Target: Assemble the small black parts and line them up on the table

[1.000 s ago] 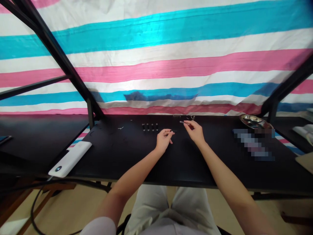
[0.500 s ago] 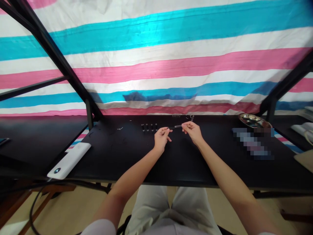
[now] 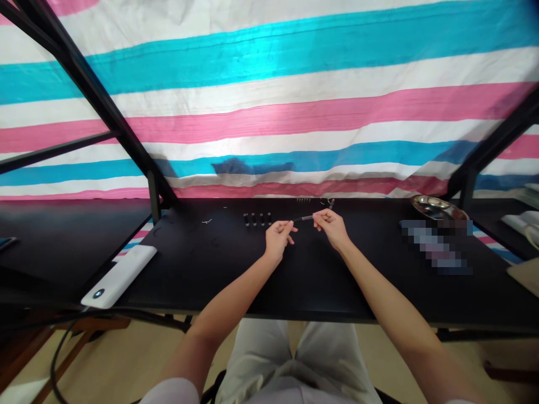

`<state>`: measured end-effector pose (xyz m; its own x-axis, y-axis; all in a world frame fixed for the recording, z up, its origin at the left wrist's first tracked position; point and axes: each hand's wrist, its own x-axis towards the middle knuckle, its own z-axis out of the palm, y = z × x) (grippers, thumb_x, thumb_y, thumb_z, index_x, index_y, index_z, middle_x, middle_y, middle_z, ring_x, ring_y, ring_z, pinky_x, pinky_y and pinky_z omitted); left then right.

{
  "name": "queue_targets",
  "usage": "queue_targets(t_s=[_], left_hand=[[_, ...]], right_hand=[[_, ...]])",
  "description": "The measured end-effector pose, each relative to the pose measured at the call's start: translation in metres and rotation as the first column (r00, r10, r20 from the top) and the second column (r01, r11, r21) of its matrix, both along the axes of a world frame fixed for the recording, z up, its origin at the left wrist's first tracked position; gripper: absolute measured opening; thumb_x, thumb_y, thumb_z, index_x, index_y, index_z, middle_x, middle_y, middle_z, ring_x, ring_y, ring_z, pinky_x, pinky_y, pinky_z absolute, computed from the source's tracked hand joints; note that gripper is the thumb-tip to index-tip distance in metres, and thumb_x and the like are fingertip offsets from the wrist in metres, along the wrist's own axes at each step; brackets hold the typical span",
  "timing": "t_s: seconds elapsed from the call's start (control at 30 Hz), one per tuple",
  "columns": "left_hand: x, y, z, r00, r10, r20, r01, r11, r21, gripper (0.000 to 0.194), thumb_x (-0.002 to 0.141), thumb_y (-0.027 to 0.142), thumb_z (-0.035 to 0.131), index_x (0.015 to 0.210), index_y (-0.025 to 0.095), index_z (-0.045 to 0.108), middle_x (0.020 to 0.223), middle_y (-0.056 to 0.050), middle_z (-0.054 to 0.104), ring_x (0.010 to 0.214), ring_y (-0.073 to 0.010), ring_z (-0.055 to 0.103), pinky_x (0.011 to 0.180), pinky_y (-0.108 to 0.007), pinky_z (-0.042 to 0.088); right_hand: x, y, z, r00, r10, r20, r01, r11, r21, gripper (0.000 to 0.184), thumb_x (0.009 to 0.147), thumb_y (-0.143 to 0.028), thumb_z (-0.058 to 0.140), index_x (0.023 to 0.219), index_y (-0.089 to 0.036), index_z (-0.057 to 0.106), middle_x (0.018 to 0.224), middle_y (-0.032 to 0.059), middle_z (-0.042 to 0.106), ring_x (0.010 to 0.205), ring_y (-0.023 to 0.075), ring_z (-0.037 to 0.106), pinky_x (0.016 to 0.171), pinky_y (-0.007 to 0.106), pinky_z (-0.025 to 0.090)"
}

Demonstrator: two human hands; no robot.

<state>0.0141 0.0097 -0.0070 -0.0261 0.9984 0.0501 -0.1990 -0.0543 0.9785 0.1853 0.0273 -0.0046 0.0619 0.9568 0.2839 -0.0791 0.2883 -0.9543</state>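
Note:
Over the middle of a black table [image 3: 320, 280], my left hand [image 3: 278, 238] and my right hand [image 3: 332, 227] are both pinched on the ends of a thin, short rod-like piece [image 3: 304, 217] held between them. Its exact nature is too small to make out. Just left of my left hand stands a row of several small black upright parts [image 3: 257, 219]. More tiny parts [image 3: 304, 200] lie near the table's back edge, behind my right hand.
A white power bank [image 3: 120, 275] with a black cable lies at the table's left front corner. A metal dish [image 3: 438, 206] sits at the far right beside a blurred patch. A striped pink, blue and white cloth hangs behind. Black frame bars rise on both sides.
My right hand brought the thin piece leftward from the back of the table, and my left hand rose and pinched its other end.

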Motion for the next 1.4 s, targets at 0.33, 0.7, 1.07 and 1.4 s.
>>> queue_targets(t_s=[0.33, 0.7, 1.07, 1.4], left_hand=[[0.002, -0.004, 0.002, 0.996, -0.087, -0.036, 0.087, 0.996, 0.004, 0.036, 0.068, 0.043, 0.065, 0.082, 0.011, 0.060, 0.069, -0.006, 0.067, 0.035, -0.0062, 0.049, 0.032, -0.017, 0.026], [0.002, -0.005, -0.002, 0.987, -0.098, -0.124, 0.103, 0.994, 0.032, 0.034, 0.071, 0.044, 0.062, 0.082, 0.012, 0.061, 0.067, -0.005, 0.066, 0.034, -0.0053, 0.048, 0.032, -0.017, 0.026], [0.001, -0.006, -0.004, 0.985, -0.108, -0.132, 0.116, 0.992, 0.048, 0.031, 0.071, 0.041, 0.062, 0.080, 0.011, 0.060, 0.062, -0.003, 0.064, 0.033, -0.0048, 0.047, 0.033, -0.017, 0.032], [0.001, -0.005, -0.006, 0.985, -0.083, -0.153, 0.088, 0.996, 0.028, 0.031, 0.071, 0.041, 0.062, 0.080, 0.012, 0.060, 0.061, -0.003, 0.064, 0.033, -0.0048, 0.045, 0.033, -0.017, 0.031]], right_hand=[[-0.008, -0.001, -0.006, 0.989, -0.039, 0.146, 0.042, 0.999, -0.020, 0.042, 0.073, -0.049, 0.059, 0.094, -0.013, 0.065, 0.052, -0.0015, 0.055, 0.042, 0.0077, 0.042, 0.043, 0.023, 0.035], [-0.014, -0.006, -0.008, 0.954, 0.123, 0.272, -0.117, 0.992, -0.038, 0.051, 0.078, -0.035, 0.048, 0.124, -0.013, 0.048, 0.061, -0.0009, 0.060, 0.043, 0.0081, 0.044, 0.047, 0.024, 0.039], [-0.016, -0.009, -0.012, 0.860, 0.203, 0.468, -0.245, 0.969, 0.029, 0.070, 0.071, -0.020, 0.052, 0.135, -0.020, 0.024, 0.069, -0.0042, 0.058, 0.050, 0.0079, 0.046, 0.054, 0.023, 0.039], [-0.017, -0.014, -0.006, 0.824, 0.205, 0.528, -0.250, 0.968, 0.014, 0.073, 0.070, -0.019, 0.053, 0.135, -0.022, 0.022, 0.070, -0.0044, 0.057, 0.052, 0.0085, 0.046, 0.056, 0.023, 0.040]])
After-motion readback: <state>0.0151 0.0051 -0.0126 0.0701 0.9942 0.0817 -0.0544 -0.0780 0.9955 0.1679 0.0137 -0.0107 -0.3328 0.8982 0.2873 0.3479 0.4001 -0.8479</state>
